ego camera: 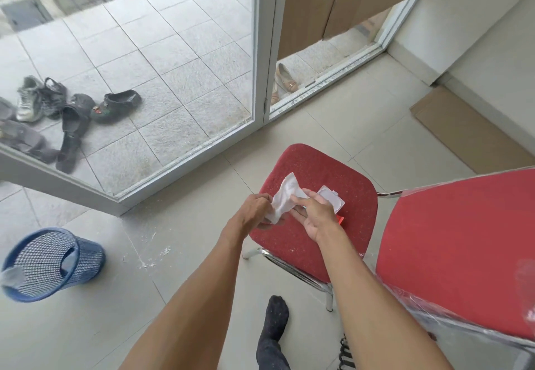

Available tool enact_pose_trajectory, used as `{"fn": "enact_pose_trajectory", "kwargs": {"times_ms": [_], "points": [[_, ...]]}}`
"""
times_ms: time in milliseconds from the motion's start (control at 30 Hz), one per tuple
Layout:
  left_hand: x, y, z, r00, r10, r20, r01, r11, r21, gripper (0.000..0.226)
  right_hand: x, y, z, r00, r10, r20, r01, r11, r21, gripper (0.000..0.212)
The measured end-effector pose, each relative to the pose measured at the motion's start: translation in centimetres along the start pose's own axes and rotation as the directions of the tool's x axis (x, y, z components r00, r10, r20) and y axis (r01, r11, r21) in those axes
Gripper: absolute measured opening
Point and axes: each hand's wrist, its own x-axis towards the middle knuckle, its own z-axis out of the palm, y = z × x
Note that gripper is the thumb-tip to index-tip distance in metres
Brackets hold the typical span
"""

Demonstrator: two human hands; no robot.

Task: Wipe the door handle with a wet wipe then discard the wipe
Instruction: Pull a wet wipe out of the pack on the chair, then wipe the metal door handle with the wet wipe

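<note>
In the head view, your left hand and right hand both pinch the wet wipe over the red chair seat. Its long axis runs 7 to 1 o'clock between the two grips. The door handle is out of frame, probably up the door frame at 12 o'clock. The bin sits at 8 o'clock, nearer your left arm.

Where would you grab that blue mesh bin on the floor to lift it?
Probably pinch the blue mesh bin by its solid top rim, coming from above: it seems to stand upright, mouth open, and no handle shows on the wide mesh wall.
</note>
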Motion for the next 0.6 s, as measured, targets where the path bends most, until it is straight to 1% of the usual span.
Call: {"fn": "enact_pose_trajectory", "kwargs": {"times_ms": [133,233,433,500,600], "points": [[-3.4,3.0,-3.0,0.993,0.091,-0.079,-0.090,0.996,0.007,0.021,-3.5,-2.3,4.8,0.991,-0.107,0.078,0.114,0.989,-0.097,0.040],[-7.5,5.6,-6.4,0.973,0.159,-0.166,-0.172,0.983,-0.065,0.027,-7.1,-4.1,9.6,0.972,-0.176,0.157,0.200,0.968,-0.152,0.041],[-16.5,10.3,-14.1,0.897,0.222,-0.382,-0.295,0.945,-0.144,0.027,-15.2,-7.0,18.7,0.915,-0.231,0.330,0.314,0.922,-0.225,0.045],[-18.2,11.6,-15.6,0.886,0.252,-0.388,-0.336,0.927,-0.167,0.020,-16.9,-8.0,20.9,0.892,-0.252,0.374,0.353,0.906,-0.232,0.045],[-23.1,13.4,-19.3,0.841,0.319,-0.437,-0.416,0.897,-0.146,0.013,-21.3,-9.1,25.4,0.849,-0.263,0.458,0.395,0.891,-0.222,0.044]]}}
